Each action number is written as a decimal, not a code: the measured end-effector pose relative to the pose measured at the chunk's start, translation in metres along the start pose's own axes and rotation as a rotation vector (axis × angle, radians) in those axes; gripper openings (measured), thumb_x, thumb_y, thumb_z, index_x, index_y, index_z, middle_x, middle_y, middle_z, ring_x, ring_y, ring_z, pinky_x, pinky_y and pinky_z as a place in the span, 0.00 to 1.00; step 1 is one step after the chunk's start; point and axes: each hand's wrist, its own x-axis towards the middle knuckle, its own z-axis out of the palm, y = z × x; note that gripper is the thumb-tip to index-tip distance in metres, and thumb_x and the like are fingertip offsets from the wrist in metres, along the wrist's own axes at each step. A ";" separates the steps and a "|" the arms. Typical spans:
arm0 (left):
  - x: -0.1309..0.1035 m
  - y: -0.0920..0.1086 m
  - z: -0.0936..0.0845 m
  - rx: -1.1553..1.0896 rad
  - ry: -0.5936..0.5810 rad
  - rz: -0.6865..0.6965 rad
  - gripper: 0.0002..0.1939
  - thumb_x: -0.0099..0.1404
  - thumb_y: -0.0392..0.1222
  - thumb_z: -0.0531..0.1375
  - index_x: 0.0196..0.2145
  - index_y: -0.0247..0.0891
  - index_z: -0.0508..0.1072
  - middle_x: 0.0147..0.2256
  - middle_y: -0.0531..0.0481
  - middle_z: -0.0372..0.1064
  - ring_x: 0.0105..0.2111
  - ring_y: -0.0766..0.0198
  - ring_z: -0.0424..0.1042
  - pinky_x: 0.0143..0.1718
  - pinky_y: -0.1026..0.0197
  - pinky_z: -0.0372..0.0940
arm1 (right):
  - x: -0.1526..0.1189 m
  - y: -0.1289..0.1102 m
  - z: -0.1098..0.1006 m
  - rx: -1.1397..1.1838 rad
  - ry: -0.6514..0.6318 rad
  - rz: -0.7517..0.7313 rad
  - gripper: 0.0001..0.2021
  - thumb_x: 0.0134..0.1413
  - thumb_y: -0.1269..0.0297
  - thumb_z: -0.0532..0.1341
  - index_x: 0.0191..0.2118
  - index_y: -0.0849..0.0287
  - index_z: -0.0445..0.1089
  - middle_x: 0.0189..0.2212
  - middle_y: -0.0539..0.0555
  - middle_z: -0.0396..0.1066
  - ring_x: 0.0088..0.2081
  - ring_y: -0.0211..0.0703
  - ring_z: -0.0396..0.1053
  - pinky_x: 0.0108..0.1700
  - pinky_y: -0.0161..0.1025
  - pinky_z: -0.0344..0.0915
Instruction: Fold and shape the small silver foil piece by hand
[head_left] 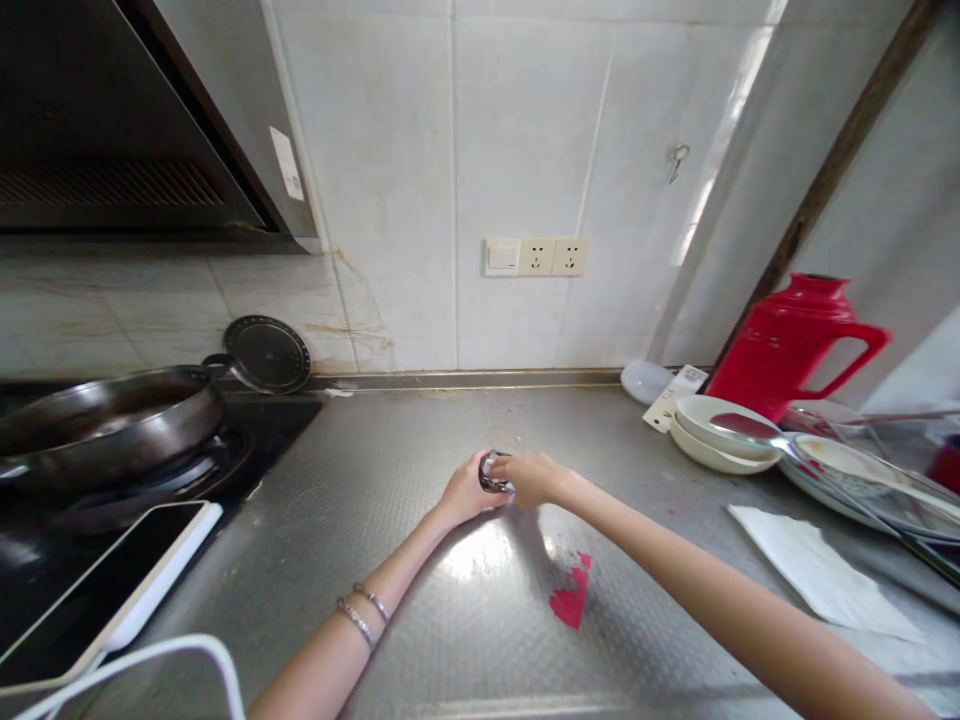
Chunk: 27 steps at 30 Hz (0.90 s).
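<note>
White cable loops at bottom left, nearest the camera. Phone by it, screen dark, overlapping the hob in view; support not visible, probably kept left to clear the arms. Two bracelets, left wrist. Torn red scrap flat on the steel counter, between forearms. White napkin flat at right, clear of the right arm.

Left hand curled round a small dark-patterned object mid-counter, likely bracing it; right hand against its right side, fingertips over the top. Can't tell if the right fingers pinch or only touch. Whether the object is hollow or holds anything: unreadable.

Metal pan on the hob, inside dark, contents unclear. Right side: patterned bowl on a wide plate, utensils across, probably grouped to save room. Just beyond, white bowls nested, presumably for space; spoon over the upper one. Red thermos behind, contents hidden. Pale small bowl near the wall. Black disc leans on the wall, likely edge-on to spare counter.
</note>
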 end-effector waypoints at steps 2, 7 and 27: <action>0.000 0.000 0.000 0.016 0.013 0.011 0.37 0.43 0.46 0.70 0.50 0.38 0.64 0.44 0.46 0.73 0.43 0.56 0.72 0.44 0.58 0.65 | 0.000 -0.005 0.003 -0.047 0.038 0.063 0.22 0.46 0.70 0.61 0.50 0.50 0.66 0.51 0.56 0.68 0.45 0.52 0.71 0.39 0.42 0.68; 0.000 -0.002 0.001 0.071 0.004 -0.023 0.37 0.43 0.48 0.70 0.50 0.40 0.64 0.43 0.47 0.73 0.42 0.55 0.73 0.42 0.58 0.66 | 0.000 0.001 0.001 -0.012 0.017 0.066 0.15 0.45 0.68 0.60 0.43 0.54 0.71 0.42 0.57 0.72 0.40 0.53 0.73 0.36 0.41 0.67; 0.001 -0.009 0.004 0.075 0.022 -0.030 0.40 0.42 0.48 0.69 0.53 0.40 0.62 0.42 0.46 0.73 0.41 0.54 0.73 0.41 0.57 0.66 | 0.003 0.004 0.001 0.058 -0.003 0.011 0.14 0.45 0.72 0.59 0.41 0.56 0.71 0.39 0.57 0.73 0.39 0.48 0.72 0.35 0.37 0.65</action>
